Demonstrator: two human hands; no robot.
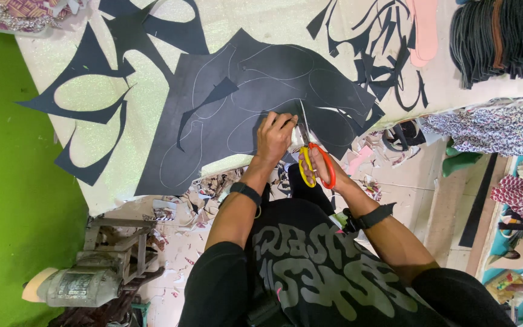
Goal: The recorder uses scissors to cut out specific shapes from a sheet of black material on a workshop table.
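Across the pale glittery worktable (152, 115) a large dark sheet (225, 115) marked with thin curved outlines is lying, its near edge hanging toward the person. Black offcuts (92, 103) with shoe-sole shaped holes are lying to the left of it, and more thin black scraps (382, 54) are lying beyond it to the right. A stack of dark cut pieces (497, 36) is standing at the far right corner, with a pink sole shape (425, 30) beside it.

At the sheet's near edge the left hand (273, 136) is pressing down on the material with fingers closed on it, just beside the cut line. The right hand (328, 166) is gripping scissors (313, 160) with one yellow and one orange handle loop, fingers through the loops; the blades are pointing up into the sheet, and how far apart they are I cannot tell.

To cut well, I judge the left hand should be holding the sheet taut close to the blades while the scissors follow the drawn curve in short bites, with the sheet turned rather than the wrist.

No package, label or sign is showing on the table; the only lettering is the pale print on the person's black shirt (310, 266). A grey motor (86, 284) is sitting on the floor at lower left among paper scraps (207, 194).
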